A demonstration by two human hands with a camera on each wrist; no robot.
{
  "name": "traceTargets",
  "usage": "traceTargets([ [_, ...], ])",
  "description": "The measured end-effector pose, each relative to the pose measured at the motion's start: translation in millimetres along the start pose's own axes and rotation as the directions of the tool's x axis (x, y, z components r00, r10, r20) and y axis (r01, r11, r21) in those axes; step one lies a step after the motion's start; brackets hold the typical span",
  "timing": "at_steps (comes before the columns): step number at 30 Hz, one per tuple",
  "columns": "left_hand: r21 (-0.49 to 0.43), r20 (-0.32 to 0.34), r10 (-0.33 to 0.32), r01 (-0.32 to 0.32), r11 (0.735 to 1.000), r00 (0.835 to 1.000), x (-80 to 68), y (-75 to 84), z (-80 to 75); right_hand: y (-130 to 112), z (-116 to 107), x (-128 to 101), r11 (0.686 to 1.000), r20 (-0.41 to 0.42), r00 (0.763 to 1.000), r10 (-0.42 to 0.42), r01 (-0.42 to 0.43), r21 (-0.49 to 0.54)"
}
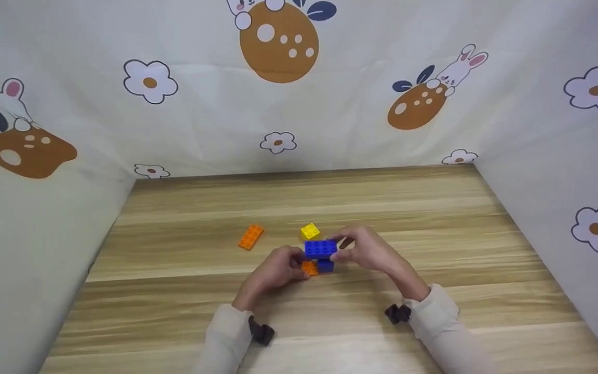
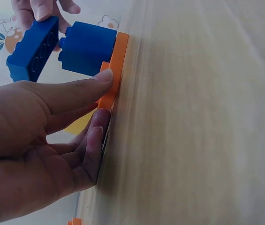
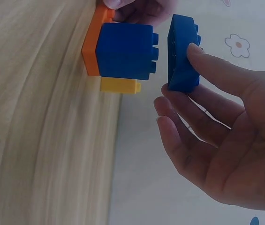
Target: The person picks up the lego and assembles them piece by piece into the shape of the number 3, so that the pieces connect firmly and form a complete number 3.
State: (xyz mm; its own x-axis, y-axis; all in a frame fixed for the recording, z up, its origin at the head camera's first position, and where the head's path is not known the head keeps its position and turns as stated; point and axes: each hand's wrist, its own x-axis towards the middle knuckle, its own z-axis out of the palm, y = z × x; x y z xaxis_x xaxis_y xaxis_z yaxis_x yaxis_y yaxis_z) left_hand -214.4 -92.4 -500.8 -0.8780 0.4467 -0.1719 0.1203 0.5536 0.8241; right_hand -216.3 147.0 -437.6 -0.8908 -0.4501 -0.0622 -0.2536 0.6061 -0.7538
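Observation:
My left hand pinches the left end of a flat orange brick lying on the table. On that brick's other end stands a tall blue brick, studs up. Just above it, my right hand holds a long blue brick between thumb and fingers. In the right wrist view a narrow gap parts the long blue brick from the studs of the tall one. A small yellow brick sits behind the stack.
Another flat orange brick lies on the wooden table to the left of the yellow one. A patterned cloth rises around the table's back and sides. Dark straps with small black devices circle the wrists.

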Motion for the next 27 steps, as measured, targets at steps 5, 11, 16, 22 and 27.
traceTargets([
  [5,0.002,0.001,-0.008,0.008,1.0,1.0,0.5,-0.2,-0.4,1.9,2.6,2.5,0.999,0.024,0.999,0.038,-0.038,0.004],
  [11,0.026,-0.009,0.017,-0.017,1.0,1.0,-0.3,-0.3,-0.2,3.0,4.6,3.0,1.0,0.028,0.999,0.026,-0.026,0.01],
  [16,0.034,-0.013,0.019,-0.019,0.999,1.0,-0.6,1.1,0.0,3.7,5.4,3.0,1.0,0.038,0.999,0.005,-0.006,0.022],
  [22,0.042,-0.018,0.013,-0.012,0.999,1.0,-0.8,2.3,0.3,5.1,7.4,4.3,1.0,0.053,0.999,-0.003,0.001,0.028],
  [27,0.053,-0.026,0.017,-0.016,0.998,1.0,-2.3,2.2,0.6,5.9,8.5,4.4,0.999,0.066,0.998,0.013,-0.015,0.029],
])
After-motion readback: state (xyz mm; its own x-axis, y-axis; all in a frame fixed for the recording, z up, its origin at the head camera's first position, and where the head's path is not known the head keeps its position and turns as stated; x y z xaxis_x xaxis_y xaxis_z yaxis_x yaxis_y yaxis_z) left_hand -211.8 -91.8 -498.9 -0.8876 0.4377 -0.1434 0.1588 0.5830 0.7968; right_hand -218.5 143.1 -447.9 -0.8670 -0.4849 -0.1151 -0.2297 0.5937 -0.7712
